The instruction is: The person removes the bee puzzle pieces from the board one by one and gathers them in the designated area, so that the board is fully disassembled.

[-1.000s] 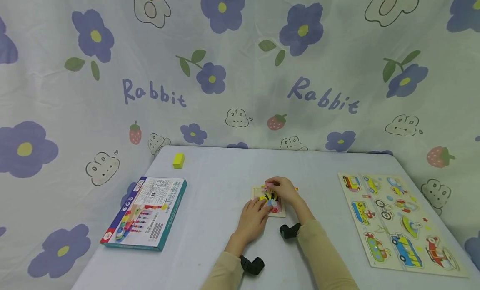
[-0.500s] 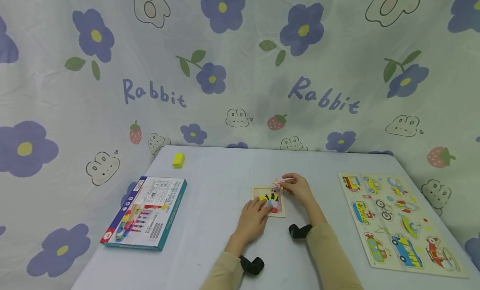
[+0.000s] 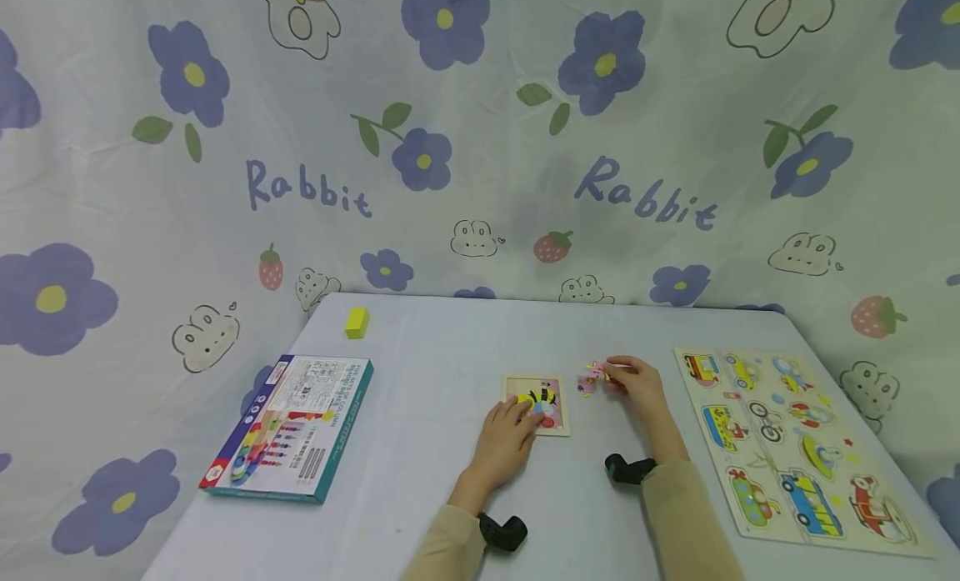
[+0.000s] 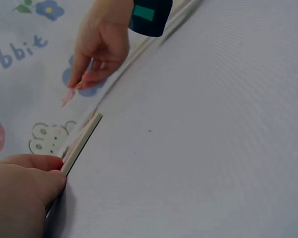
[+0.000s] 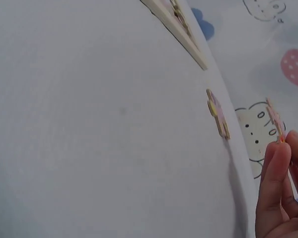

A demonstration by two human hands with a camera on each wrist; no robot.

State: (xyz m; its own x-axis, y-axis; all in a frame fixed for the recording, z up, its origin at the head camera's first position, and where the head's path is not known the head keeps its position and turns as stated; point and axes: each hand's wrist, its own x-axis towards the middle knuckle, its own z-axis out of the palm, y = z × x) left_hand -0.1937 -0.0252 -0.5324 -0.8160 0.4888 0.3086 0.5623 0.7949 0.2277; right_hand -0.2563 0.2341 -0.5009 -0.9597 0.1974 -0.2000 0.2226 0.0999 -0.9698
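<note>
A small wooden jigsaw tray (image 3: 566,406) with a yellow-and-black bee picture lies mid-table. My left hand (image 3: 506,441) rests on its lower left part, fingers laid over the picture; in the left wrist view the thumb (image 4: 52,183) is against the tray's edge. Right of the tray, my right hand (image 3: 637,389) pinches a pink jigsaw piece (image 5: 274,115) between thumb and fingertips, held up off the table. Another pinkish jigsaw piece (image 3: 585,387) lies on the table just left of and below the held one. Fingers partly cover the bee picture.
A flat board of vehicle pictures (image 3: 806,448) lies at the right. On the left is a boxed set (image 3: 292,427), with a yellow block (image 3: 357,323) farther back. A patterned curtain (image 3: 480,131) hangs behind the table. Black devices are strapped to both wrists.
My right hand has lifted a pink piece from the tray's top and carried it right, near the loose piece, which has come into view. My left hand has stayed in place.
</note>
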